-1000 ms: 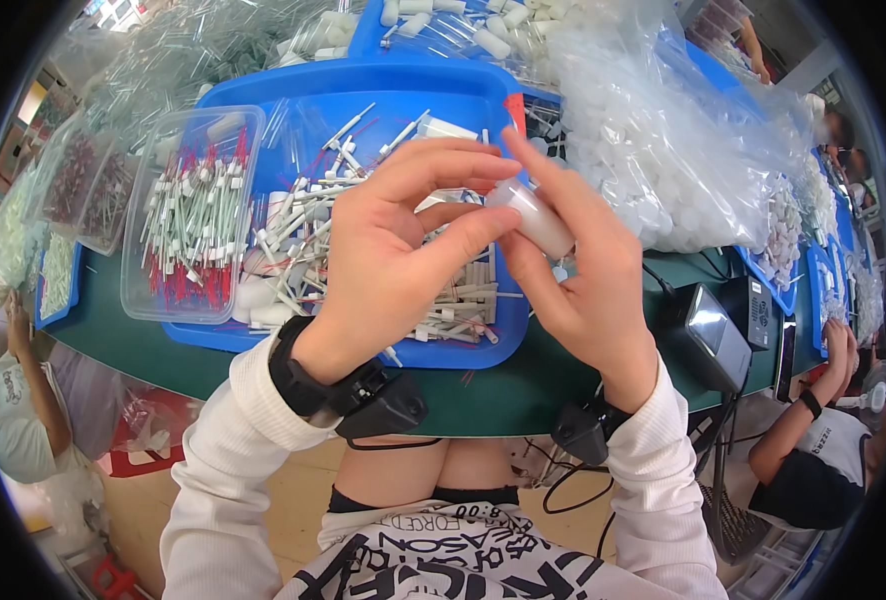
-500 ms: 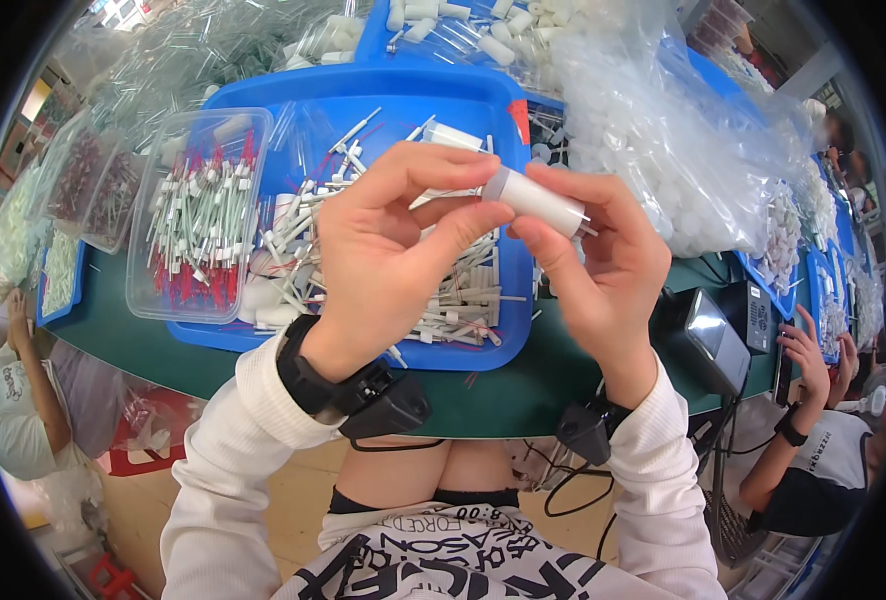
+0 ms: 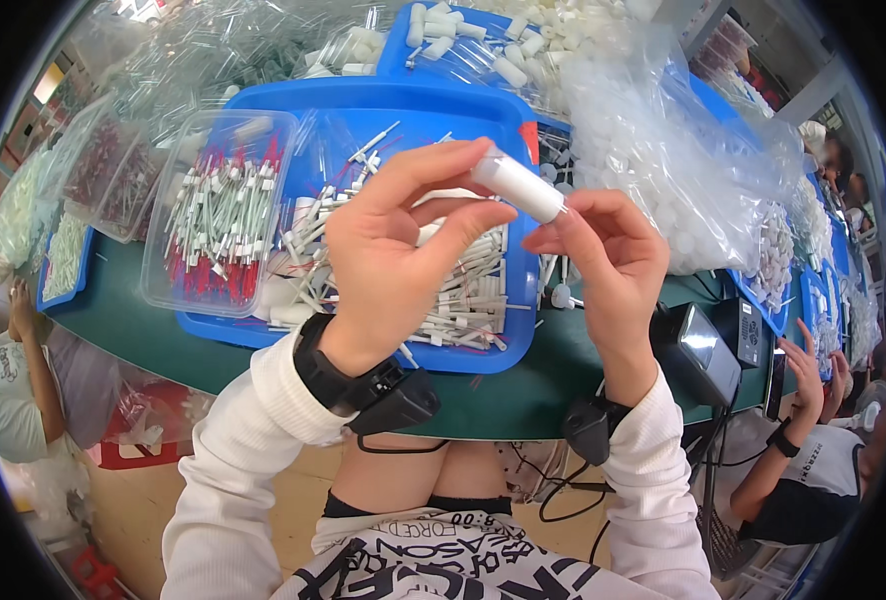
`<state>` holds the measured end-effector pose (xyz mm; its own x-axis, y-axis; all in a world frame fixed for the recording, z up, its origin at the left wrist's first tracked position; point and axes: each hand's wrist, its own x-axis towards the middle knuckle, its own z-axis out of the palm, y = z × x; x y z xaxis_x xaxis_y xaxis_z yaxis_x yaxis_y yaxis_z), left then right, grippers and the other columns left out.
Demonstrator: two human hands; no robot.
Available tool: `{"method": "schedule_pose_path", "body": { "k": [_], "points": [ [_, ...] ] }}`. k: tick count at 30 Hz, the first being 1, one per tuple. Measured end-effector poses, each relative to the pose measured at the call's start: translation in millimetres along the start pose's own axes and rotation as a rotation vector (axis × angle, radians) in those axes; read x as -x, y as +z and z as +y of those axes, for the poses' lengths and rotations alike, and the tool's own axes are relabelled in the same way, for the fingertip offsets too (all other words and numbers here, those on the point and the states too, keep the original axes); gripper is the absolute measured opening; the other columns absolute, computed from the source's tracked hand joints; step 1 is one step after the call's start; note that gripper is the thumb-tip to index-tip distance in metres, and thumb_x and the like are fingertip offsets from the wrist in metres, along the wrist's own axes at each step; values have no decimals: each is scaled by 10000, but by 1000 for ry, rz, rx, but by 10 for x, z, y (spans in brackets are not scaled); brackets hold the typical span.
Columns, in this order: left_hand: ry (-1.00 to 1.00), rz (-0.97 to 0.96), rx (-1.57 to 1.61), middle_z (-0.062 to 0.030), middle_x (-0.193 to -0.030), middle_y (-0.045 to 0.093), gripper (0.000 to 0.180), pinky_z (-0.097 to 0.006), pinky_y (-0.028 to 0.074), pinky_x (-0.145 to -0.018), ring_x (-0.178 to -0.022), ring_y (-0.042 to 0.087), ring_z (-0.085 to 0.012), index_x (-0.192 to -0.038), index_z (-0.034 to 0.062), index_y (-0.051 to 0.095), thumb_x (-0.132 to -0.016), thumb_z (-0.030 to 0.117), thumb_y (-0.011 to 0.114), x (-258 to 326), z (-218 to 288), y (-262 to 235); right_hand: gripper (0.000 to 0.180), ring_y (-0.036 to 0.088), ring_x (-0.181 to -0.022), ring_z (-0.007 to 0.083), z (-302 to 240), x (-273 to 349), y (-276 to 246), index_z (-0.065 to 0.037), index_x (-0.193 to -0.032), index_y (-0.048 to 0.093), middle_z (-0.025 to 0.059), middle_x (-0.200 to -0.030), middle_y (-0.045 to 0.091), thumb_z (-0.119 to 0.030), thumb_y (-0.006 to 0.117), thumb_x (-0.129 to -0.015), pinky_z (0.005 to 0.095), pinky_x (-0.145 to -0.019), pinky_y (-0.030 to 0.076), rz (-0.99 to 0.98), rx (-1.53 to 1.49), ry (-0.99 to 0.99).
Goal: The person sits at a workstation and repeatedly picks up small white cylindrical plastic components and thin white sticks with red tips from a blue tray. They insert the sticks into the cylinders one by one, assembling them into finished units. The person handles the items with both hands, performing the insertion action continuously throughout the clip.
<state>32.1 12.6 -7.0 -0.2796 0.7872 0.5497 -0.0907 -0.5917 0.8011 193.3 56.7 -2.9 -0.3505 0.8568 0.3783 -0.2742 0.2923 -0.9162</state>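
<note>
A white cylinder with a clear, see-through sleeve at its upper left end is held aslant above the tray. My left hand grips that clear end between thumb and fingers. At the lower right end, the thumb and forefinger of my right hand pinch together where thin pins stick out; the fingertips partly hide them. Below my hands is a blue tray, filled with white rods, thin red wires and white cylinders. Each wrist wears a black strapped device.
A clear plastic box of white-and-red wired rods overlaps the tray's left side. Big clear bags of white parts lie at the back right. A black device stands on the green table. Other people sit at left and right.
My right hand has slid from the cylinder's body to its pinned end, dropping slightly. More of the white cylinder shows between my hands. The view has shifted a little.
</note>
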Motion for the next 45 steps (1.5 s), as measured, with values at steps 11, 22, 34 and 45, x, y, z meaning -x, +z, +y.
{"method": "schedule_pose_path", "body": {
  "k": [11, 22, 34, 45],
  "points": [
    [4, -16, -47, -150, -1054, 575, 287, -289, 513, -816, -933, 586, -197, -1037, -74, 575, -756, -122, 602, -7, -30, -52, 111, 643, -765, 214, 82, 39, 52, 75, -903, 571, 162, -839, 625, -11, 579, -833, 313, -718, 532, 39, -159, 61],
    [-36, -32, -52, -136, -999, 594, 266, -277, 523, -789, -917, 597, -186, -998, -64, 579, -740, -88, 639, -31, -40, -26, 99, 609, -772, 169, 76, -25, -46, 35, -905, 530, 117, -839, 611, -37, 529, -839, 278, -732, 482, -32, -91, 53],
    [94, -254, -454, -68, -908, 628, 299, -244, 510, -712, -749, 616, -123, -995, 7, 598, -710, -7, 682, -51, 157, -141, 257, 540, -673, 234, -195, -226, 193, -22, -960, 520, 90, -753, 588, -221, 574, -807, 313, -617, 408, -296, 747, -280],
    [-200, -250, -644, -71, -951, 634, 276, -268, 472, -760, -834, 603, -138, -1047, 28, 589, -776, 59, 627, -323, 419, -675, 190, 441, -640, 66, -104, -408, -54, -27, -976, 537, 1, -752, 531, -185, 494, -878, 221, -535, 348, 81, 308, -47]
  ]
}}
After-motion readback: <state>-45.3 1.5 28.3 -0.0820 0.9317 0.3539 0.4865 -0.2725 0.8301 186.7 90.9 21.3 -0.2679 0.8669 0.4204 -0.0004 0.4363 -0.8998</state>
